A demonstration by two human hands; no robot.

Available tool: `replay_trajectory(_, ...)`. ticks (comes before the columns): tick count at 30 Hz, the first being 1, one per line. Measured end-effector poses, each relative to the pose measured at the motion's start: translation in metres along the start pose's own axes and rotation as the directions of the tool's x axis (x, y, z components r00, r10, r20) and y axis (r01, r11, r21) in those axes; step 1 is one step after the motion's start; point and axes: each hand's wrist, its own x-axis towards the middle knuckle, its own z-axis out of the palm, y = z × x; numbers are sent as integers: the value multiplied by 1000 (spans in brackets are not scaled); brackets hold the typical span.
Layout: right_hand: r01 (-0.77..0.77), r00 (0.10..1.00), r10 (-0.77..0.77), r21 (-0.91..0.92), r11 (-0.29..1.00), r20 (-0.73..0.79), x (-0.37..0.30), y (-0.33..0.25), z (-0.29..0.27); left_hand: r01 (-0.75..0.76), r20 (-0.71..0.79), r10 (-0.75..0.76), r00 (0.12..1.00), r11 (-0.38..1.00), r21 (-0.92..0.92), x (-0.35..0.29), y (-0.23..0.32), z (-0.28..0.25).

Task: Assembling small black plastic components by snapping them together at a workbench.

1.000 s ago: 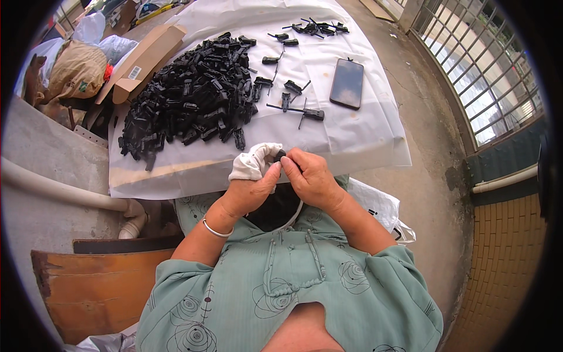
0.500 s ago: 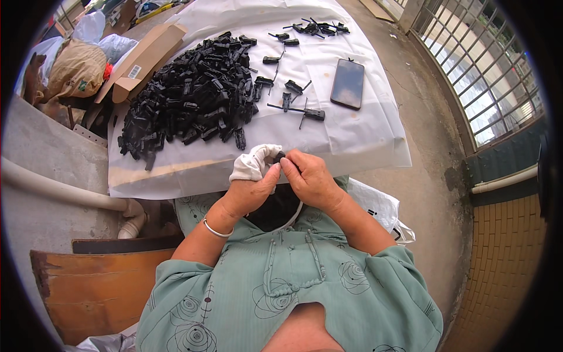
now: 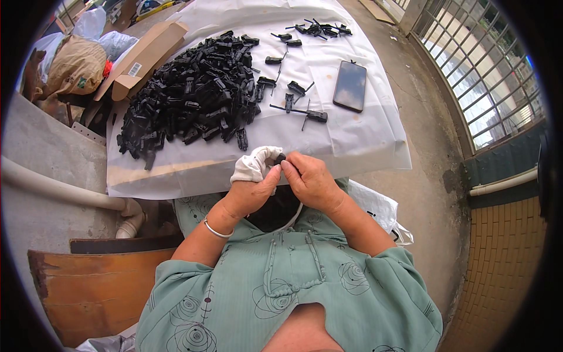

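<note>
We observe the left grip (image 3: 253, 189) closed around a small black piece (image 3: 280, 158), white cloth (image 3: 251, 166) over its fingers, the right grip (image 3: 312, 179) pinching the same piece.

Two hands (image 3: 314, 179), one phone (image 3: 350, 86), one bracelet (image 3: 217, 230)

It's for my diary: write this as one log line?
left hand: white cloth, black piece; right hand: same black piece; sheet: black pile, phone

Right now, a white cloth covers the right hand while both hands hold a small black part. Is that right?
Not quite: the head view shows the white cloth on the left hand, not the right hand. Both hands hold the small black part.
</note>
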Motion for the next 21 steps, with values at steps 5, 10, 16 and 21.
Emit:
replay_trajectory(5,-4,1000,4,7,1000,1,0,0,0,-62,-16,63,998,997,49,1,-5,1)
replay_trajectory(10,-27,999,26,31,999,24,0,-1,-1,-47,-18,48,999,998,41,0,-1,0)
replay_trajectory(16,25,995,-8,173,985,-97,-7,2,2,-95,-9,94,995,992,-78,-1,4,5)
replay_trajectory(21,2,1000,1,159,987,-21,-8,-1,-6,-67,-31,63,998,986,-152,-2,7,10)
